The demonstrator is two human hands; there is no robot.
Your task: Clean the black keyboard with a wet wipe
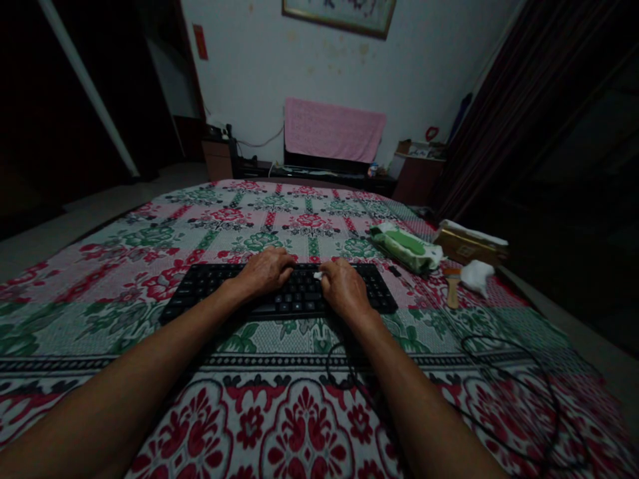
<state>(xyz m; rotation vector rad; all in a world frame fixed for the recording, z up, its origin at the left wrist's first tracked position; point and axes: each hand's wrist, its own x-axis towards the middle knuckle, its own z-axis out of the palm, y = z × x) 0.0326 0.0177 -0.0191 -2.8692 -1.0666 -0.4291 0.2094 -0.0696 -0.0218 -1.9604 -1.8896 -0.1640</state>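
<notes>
A black keyboard [304,307] lies across the patterned bed cover in front of me. My left hand [267,269] rests on its upper middle, fingers bent over toward the far edge and thumb on the keys; it appears to hold the keyboard steady. On the keys to the right, my right hand [343,285] is closed, with a small white wad [318,275], like a wipe or tissue, showing at its fingertips. Most of that wad is hidden by the fingers. A black cable [332,372] runs on the cover beneath my right forearm.
Right of the keyboard lie a green-white wipes pack [407,247], a gold tissue box [469,243], a wooden-handled brush [452,293] and a crumpled white tissue [478,276]. More cable [549,392] loops at lower right. A pink cloth [333,130] hangs beyond the bed.
</notes>
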